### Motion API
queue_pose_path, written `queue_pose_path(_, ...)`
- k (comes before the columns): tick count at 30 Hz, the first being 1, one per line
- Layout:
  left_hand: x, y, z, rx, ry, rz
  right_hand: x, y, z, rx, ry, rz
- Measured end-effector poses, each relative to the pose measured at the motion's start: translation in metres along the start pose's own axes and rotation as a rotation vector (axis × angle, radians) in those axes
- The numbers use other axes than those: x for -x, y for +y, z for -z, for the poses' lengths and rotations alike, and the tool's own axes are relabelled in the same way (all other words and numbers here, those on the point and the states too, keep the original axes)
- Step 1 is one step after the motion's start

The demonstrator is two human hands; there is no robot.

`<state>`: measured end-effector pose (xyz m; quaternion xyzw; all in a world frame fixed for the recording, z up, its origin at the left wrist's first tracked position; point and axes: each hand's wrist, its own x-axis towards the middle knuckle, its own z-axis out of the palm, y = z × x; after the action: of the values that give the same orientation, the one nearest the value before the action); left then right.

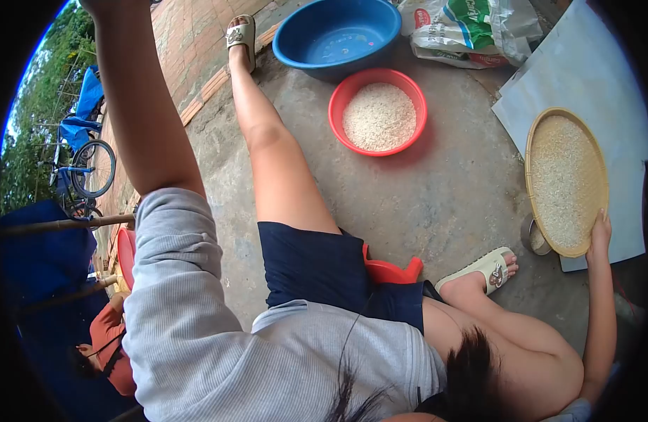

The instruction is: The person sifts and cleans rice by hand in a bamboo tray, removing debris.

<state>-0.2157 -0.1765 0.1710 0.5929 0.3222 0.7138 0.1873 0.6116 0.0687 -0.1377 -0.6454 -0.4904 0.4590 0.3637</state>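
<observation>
- Gripping the rim of a round woven winnowing tray (566,179), the right hand (600,228) has its grip closed on the edge nearest the person, fingers curled over the weave.
- The tray holds a thin spread of pale rice (559,176) that covers most of its bottom.
- Under the tray is a grey sheet (584,63); I cannot tell whether the tray lies flat on it or is tipped up.
- A small metal tin (535,238) stands just beside the tray's rim, close to the gripping hand and partly hidden by the rim.
- A foot in a pale sandal (487,267) rests on the concrete floor (443,197) near that same edge of the tray.
- A red basin (336,112) filled with rice stands on the floor, well apart from the tray on its far left side.
- A blue basin (289,46) stands beyond the red one, farther still from the tray, and a printed sack (471,28) lies beyond the tray's far edge.
- The left arm (137,105), in a grey sleeve, is raised on the side away from the tray; the left hand is out of frame, so its grip cannot be told.
</observation>
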Motion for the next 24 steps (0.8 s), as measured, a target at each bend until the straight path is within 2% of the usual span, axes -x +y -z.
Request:
queue_pose_path(1,0.055,-0.035,0.044,-0.030,0.182,0.151,0.001,0.000,-0.003,-0.056,-0.063,-0.009)
queue_pose_path(3,0.211,-0.146,-0.054,-0.091,0.530,0.464,0.003,-0.002,-0.008,-0.129,-0.118,-0.018)
queue_pose_path(5,0.311,-0.199,-0.088,-0.515,0.448,0.976,0.016,-0.011,-0.027,-0.099,-0.124,-0.043)
queue_pose_path(6,0.299,-0.209,-0.092,-0.173,0.500,0.862,0.022,-0.034,-0.043,-0.075,-0.099,-0.006)
queue_pose_path(7,0.277,-0.200,-0.100,-0.176,0.482,0.847,0.032,-0.040,-0.057,-0.060,-0.095,-0.015)
queue_pose_path(9,0.244,-0.170,-0.123,0.098,0.602,0.688,0.047,-0.058,-0.078,-0.054,-0.122,-0.027)
queue_pose_path(11,0.232,-0.153,-0.132,0.065,0.557,0.664,0.051,-0.082,-0.107,-0.084,-0.183,0.015)
queue_pose_path(13,0.220,-0.134,-0.139,0.106,0.465,0.760,0.066,-0.123,-0.141,-0.051,-0.215,0.097)
queue_pose_path(15,0.207,-0.117,-0.160,-0.092,0.279,0.854,0.064,-0.147,-0.175,-0.081,-0.314,0.183)
queue_pose_path(17,0.201,-0.098,-0.185,-0.235,0.067,0.858,0.078,-0.178,-0.207,-0.099,-0.401,0.201)
queue_pose_path(18,0.194,-0.083,-0.198,-0.267,0.018,0.973,0.083,-0.188,-0.223,-0.165,-0.478,0.178)
queue_pose_path(19,0.189,-0.078,-0.205,-0.229,0.033,1.053,0.077,-0.189,-0.240,-0.164,-0.550,0.178)
queue_pose_path(21,0.170,-0.062,-0.222,-0.025,-0.132,1.027,0.107,-0.204,-0.253,-0.223,-0.619,0.143)
queue_pose_path(22,0.159,-0.056,-0.233,0.025,-0.065,0.977,0.111,-0.205,-0.255,-0.231,-0.608,0.159)
queue_pose_path(23,0.143,-0.063,-0.232,0.040,-0.131,0.889,0.114,-0.202,-0.259,-0.231,-0.605,0.152)
queue_pose_path(24,0.123,-0.070,-0.216,0.202,-0.083,0.986,0.112,-0.200,-0.259,-0.228,-0.600,0.141)
